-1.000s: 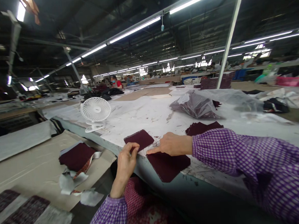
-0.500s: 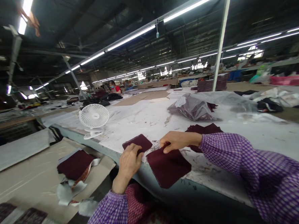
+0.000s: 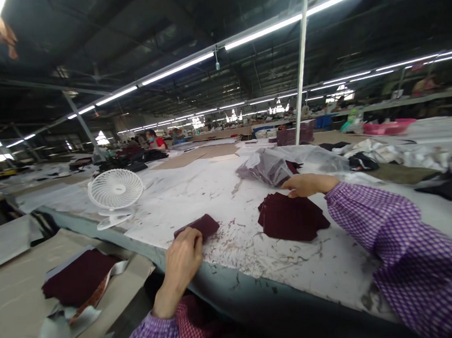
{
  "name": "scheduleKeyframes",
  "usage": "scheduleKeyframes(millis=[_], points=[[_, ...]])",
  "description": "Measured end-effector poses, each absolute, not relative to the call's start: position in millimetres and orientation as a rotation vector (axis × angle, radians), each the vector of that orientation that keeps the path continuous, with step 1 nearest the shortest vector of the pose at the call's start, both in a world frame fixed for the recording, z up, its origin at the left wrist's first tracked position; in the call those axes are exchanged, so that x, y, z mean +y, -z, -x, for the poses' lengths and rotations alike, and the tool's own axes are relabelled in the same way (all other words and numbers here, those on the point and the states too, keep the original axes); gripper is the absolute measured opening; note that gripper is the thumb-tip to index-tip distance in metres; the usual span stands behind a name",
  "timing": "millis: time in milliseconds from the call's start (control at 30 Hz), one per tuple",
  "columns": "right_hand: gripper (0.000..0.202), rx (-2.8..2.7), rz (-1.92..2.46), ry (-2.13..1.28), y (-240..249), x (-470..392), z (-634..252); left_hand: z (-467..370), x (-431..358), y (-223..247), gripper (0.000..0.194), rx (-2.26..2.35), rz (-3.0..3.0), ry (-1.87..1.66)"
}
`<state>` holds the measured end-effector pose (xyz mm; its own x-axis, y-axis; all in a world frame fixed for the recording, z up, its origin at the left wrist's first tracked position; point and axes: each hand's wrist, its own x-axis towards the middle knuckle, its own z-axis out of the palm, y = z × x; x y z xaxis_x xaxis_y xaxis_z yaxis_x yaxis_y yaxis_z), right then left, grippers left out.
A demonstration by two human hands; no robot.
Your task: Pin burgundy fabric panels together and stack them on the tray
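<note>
At the table's near edge, my left hand has its fingers curled over the near side of a small maroon fabric piece lying on the white table top. Further right, my right hand reaches out with fingers and thumb pressed together at the far edge of a stack of maroon fabric pieces. The pieces in that stack are fanned unevenly, with notched corners showing on the left. Just behind it lies a clear plastic bag with more maroon fabric inside.
A white fan stands on the table's left edge. Lower left, maroon fabric and scraps lie on a beige surface. Mixed cloth and a pink basin are at right. A person in red is far off.
My right hand has carried a maroon piece from the near edge out to the stack at right. My left hand stays at the small piece. The view has turned right.
</note>
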<state>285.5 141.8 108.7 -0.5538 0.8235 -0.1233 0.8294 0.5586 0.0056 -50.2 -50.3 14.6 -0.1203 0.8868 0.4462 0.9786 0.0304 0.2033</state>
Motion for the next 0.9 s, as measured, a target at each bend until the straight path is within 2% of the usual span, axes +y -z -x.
scheduleKeyframes(millis=[100,300,400,500,633,767,900], points=[[0.033,2.831,-1.355,-0.021,-111.1,131.4,-272.7,28.0,-57.2,-12.8,0.015,-2.016,2.106,0.824],[0.026,3.234,-0.609,0.352,-100.8,63.4,-212.6,-12.1,-73.8,-17.4,0.018,-1.876,2.372,0.902],[0.024,3.219,-0.344,0.299,-76.0,33.2,-197.9,-8.4,-74.9,-28.5,0.023,-1.942,2.493,0.989],[0.026,3.255,-0.319,0.034,-52.1,17.7,-197.4,4.5,-58.6,-35.5,0.024,-2.057,2.362,1.010],[0.027,3.258,-0.320,-0.250,-37.9,8.9,-201.1,7.1,-19.2,-30.3,0.021,-2.060,2.252,0.720],[0.026,3.247,-0.335,-0.340,-37.4,5.2,-201.0,-4.7,7.8,-25.0,0.014,-2.136,2.241,0.514],[0.025,3.266,-0.306,-0.330,-38.2,8.0,-200.8,-5.9,17.3,-29.3,0.007,-2.268,2.290,0.641]])
